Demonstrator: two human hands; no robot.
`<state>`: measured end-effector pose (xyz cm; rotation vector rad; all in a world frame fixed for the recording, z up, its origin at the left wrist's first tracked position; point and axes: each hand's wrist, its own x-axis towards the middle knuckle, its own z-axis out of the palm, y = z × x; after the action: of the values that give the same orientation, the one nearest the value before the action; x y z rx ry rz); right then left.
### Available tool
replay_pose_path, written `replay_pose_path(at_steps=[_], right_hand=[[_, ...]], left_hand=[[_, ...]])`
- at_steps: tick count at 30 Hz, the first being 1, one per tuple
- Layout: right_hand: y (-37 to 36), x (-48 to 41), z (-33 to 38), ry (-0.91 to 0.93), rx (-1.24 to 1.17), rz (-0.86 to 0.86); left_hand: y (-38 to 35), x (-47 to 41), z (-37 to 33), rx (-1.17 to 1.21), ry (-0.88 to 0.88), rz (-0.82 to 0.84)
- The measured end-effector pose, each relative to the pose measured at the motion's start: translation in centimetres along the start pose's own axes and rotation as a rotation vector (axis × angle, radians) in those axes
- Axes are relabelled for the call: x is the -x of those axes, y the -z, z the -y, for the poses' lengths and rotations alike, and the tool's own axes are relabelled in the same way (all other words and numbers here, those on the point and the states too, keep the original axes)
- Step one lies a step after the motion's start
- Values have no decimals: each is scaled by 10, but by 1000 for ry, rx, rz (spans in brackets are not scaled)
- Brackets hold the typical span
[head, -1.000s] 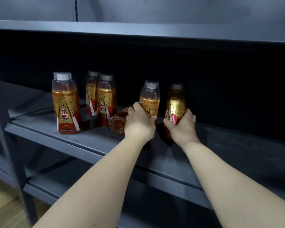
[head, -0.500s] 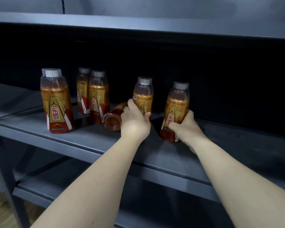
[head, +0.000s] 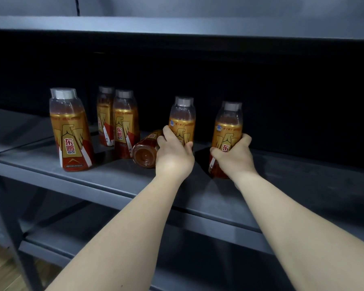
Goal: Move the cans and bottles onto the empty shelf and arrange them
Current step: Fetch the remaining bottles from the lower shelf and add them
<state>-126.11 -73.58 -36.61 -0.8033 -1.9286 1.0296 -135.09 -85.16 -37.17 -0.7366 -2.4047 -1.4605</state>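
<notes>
Right hand (head: pixel 232 157) clasps a full gold-labelled plastic bottle (head: pixel 227 127) low; left hand (head: pixel 173 156) seemingly clasps the neighbouring bottle (head: pixel 182 119); probably heavyish, slick.

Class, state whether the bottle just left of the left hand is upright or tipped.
Tipped over. The bottle lies on its side on the shelf, its round base facing the camera.
</notes>
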Motion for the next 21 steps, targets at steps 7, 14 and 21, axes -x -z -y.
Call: replay_pose_path(at_steps=[7,14,21], right_hand=[[-6,0,0,-4,44,-34],[-8,-2,-4,11,59,-40],[-3,1,2,10,36,-23]], left_hand=[[-1,-5,-4,-43,35,6],[-6,-7,-3,-155,50,-31],[0,-5,-10,-101,79,-32]])
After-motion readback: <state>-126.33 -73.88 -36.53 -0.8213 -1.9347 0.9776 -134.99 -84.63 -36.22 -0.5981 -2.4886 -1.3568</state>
